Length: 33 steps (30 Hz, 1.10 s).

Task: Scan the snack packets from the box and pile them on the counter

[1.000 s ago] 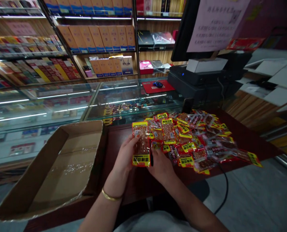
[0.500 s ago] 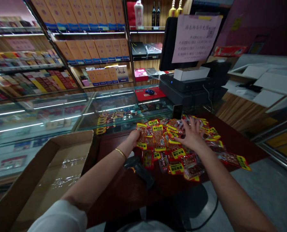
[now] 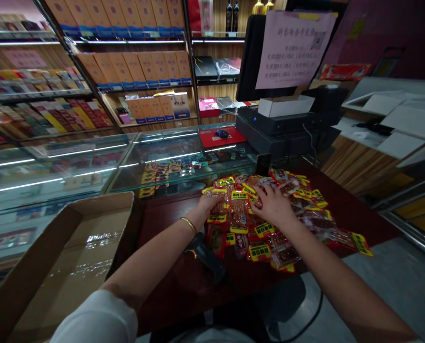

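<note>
Snack packets with red edges and yellow labels lie in a loose pile [image 3: 262, 228] on the dark red-brown table. At the pile's left side, my left hand [image 3: 207, 205] is closed on one snack packet [image 3: 218, 218], with the thumb on top. Another upright-lying packet [image 3: 238, 212] rests right of it, between my two hands. My right hand [image 3: 275, 207] is over the middle of the pile, fingers apart and fingertips touching packets; its palm hides some of them. Below my left wrist lies a black barcode scanner [image 3: 207, 259].
An open cardboard box [image 3: 87, 247] stands at the left. Behind the table runs a glass display counter [image 3: 155, 147] with a red mat [image 3: 212, 138] and mouse. A monitor [image 3: 250, 57] with a paper sign stands on black equipment [image 3: 273, 128] at the back right.
My right hand has moved left and down, towards the middle packets. My left hand has shifted slightly right with its packet. The view has tilted a little.
</note>
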Motion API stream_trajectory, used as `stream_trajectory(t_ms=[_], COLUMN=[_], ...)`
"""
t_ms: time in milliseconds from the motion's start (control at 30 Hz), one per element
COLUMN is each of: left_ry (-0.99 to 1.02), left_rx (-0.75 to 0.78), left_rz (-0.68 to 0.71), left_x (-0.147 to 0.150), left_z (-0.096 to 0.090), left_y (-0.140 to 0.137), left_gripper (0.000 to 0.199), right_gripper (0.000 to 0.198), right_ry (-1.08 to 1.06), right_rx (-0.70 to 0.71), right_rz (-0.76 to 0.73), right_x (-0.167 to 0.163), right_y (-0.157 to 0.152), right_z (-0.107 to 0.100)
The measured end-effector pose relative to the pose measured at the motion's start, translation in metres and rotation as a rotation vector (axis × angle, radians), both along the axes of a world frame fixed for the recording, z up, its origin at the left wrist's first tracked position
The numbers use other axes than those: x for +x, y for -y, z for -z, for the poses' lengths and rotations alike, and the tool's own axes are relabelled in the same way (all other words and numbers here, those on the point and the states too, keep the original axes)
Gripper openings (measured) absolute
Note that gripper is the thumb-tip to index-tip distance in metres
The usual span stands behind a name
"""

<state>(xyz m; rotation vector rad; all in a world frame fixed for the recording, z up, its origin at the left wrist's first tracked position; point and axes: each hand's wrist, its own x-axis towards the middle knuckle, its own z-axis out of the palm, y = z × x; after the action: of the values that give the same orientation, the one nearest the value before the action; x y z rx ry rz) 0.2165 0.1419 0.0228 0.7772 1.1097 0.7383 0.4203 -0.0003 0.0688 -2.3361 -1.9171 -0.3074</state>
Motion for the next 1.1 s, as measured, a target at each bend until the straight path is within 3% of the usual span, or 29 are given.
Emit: stream_trajectory(t_ms=[100,267,400,800,967,1100], left_ry=[-0.065,-0.035,0.031,0.192,0.285,0.367], left_rx=[-0.004,0.025,0.024,-0.215,-0.256,-0.275], left_rz=[-0.026,-0.037,-0.025,0.062,0.051,0.05], left_x=[0.004,0.019,0.027,0.035,0.027,0.012], left_z=[0.0,-0.004,-0.006,-0.01,-0.019,-0.039], left_y=[-0.001,0.007,0.018,0.021,0.033,0.036], left_gripper=[0.036,0.038,0.039,0.03,0.026,0.02], right_gripper=[0.074,0.049,0.044,0.046,0.046,0.047], right_ry=[0.03,0.036,0.03,-0.015,-0.025,-0.022], right_rx=[-0.014,-0.049,-0.048,0.036,0.057,0.082], right_rz=[-0.013,-0.065,-0.097,-0.179,-0.211,-0.243], right_x=[-0.005,-0.017,-0.025,-0.042,-0.056,-0.068], right_y=[-0.005,-0.012,-0.012,-0.003,0.002,-0.001], right_z=[0.001,0.003,0.006,0.016,0.001,-0.026])
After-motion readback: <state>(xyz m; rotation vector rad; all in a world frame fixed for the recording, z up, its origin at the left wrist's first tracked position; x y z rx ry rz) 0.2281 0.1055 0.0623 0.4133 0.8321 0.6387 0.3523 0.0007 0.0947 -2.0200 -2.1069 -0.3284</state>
